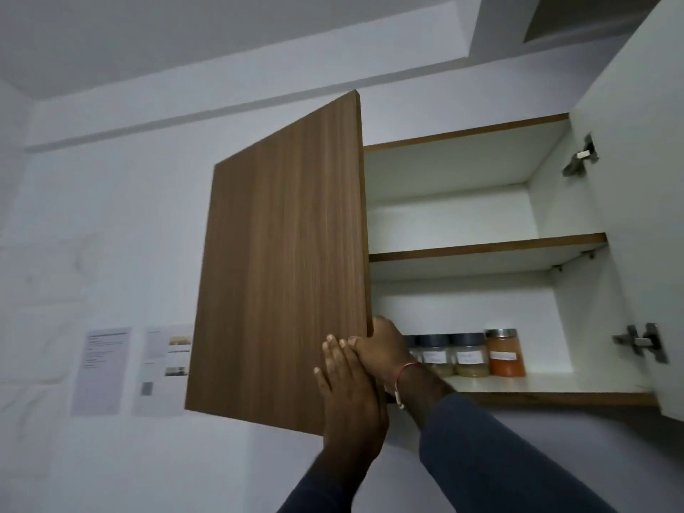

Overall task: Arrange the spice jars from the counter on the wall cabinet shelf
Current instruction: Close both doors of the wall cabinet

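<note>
I see the wood-grain cabinet door [285, 261] half-screening the spice jars [468, 353] on the bottom shelf [547, 386]; my right hand [381, 349] grips its edge beside them, left hand [348, 394] flat, fingers spread, on its face.

Both arms raised, sleeves dark. Left hand [349, 394] flat, fingers extended upward, palm pressed forward. Right hand [385, 348] curled in a grip, thumb against the left fingertips; thread band on the wrist.

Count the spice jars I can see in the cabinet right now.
4, in a row on the bottom shelf: orange jar rightmost, two pale jars, one partly behind the right hand; the door may hide more.
</note>
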